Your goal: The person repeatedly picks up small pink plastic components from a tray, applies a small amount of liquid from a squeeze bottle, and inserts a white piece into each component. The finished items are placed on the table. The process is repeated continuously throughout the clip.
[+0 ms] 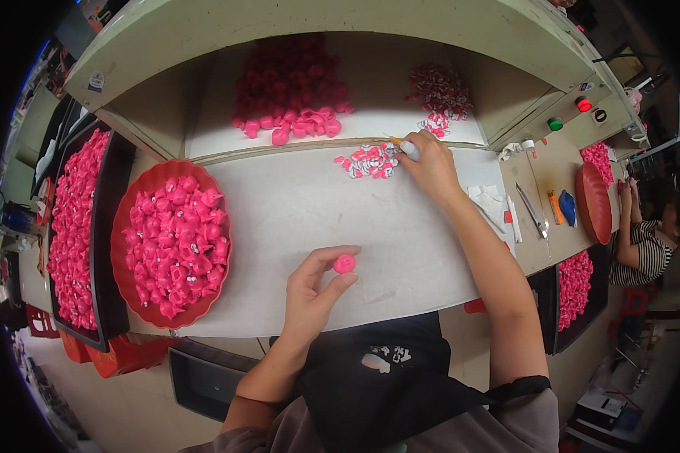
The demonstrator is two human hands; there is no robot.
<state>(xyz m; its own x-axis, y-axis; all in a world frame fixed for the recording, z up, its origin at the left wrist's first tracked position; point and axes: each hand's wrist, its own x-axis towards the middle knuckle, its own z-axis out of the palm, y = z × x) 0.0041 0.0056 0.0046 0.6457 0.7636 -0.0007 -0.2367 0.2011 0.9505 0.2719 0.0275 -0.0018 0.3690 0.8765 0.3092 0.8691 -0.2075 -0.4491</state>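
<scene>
Between the thumb and fingers of my left hand is a small round pink plastic piece, held above the white work surface. My right hand reaches to the far side, closed around a small white squeeze bottle with a thin yellowish tip. That tip is beside a loose pile of tiny pink and white pieces; whether it touches them I cannot tell. To the left stands a red scalloped bowl heaped with pink plastic parts.
A shelved booth arches over the far side, with pink parts and tiny pieces inside. On the right lie tissue, tweezers and an orange tool. A full black tray stands far left. Another person sits right.
</scene>
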